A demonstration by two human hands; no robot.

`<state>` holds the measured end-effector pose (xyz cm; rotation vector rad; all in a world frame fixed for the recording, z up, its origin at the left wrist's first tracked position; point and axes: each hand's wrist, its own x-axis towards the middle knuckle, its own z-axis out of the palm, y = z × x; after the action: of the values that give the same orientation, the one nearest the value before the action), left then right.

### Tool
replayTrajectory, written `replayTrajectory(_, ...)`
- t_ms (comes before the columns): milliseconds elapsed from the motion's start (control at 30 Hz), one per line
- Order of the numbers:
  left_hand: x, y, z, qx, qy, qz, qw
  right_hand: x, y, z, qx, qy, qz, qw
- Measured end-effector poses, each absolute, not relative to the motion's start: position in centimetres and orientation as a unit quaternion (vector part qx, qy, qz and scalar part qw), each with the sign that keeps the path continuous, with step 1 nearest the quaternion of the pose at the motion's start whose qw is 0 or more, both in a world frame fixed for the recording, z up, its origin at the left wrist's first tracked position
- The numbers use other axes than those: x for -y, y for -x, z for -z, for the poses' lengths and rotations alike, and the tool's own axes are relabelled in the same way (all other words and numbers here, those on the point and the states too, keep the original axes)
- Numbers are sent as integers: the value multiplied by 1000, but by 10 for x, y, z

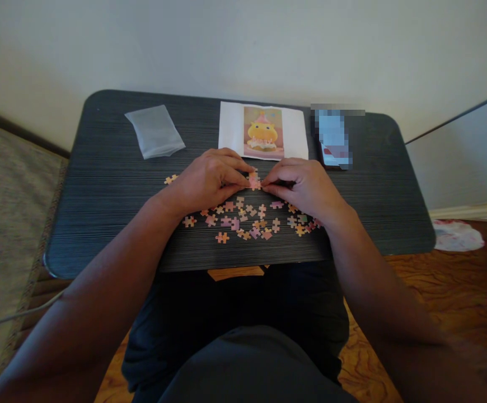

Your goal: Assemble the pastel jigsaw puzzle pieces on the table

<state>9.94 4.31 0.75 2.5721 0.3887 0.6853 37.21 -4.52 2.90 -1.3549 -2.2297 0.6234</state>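
Between my two hands is a small cluster of pinkish jigsaw puzzle pieces (254, 180), seemingly joined. My left hand (212, 178) grips its left side with thumb and fingers pinched. From the right, my right hand (304, 183) pinches the cluster's right edge between thumb and forefinger. Nearer to me lie several loose puzzle pieces (235, 223) in pink, orange and purple, some overlapping. Another loose piece (170, 179) shows beside my left wrist. Some pieces at the right are partly hidden by my right hand and wrist.
A white sheet (232, 129) with a printed yellow cartoon figure lies behind my hands. A clear plastic bag (156, 132) is at the back left, and a phone-like object (333, 140), blurred out, at the back right. The dark table (113, 207) has rounded corners and meets a wall.
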Motion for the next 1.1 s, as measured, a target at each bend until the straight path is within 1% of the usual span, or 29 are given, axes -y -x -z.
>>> replayTrajectory(167, -41, -100, -10, -157, -926, -250, 236, 45, -372, -31, 809, 500, -212, 227)
replayTrajectory(400, -43, -97, -10, -137, -937, -233, 222, 49, -376, -41, 870, 453, -144, 129)
replayTrajectory(533, -44, -96, -11, -134, -944, -222, 204, 52, -376, -43, 877, 455, -113, 103)
replayTrajectory(900, -43, -96, -13, -127, -939, -229, 223, 53, -378, -33, 840, 475, -176, 195)
replayTrajectory(1100, -42, -98, -12, -132, -940, -237, 207, 50, -369, -31, 813, 524, -170, 189)
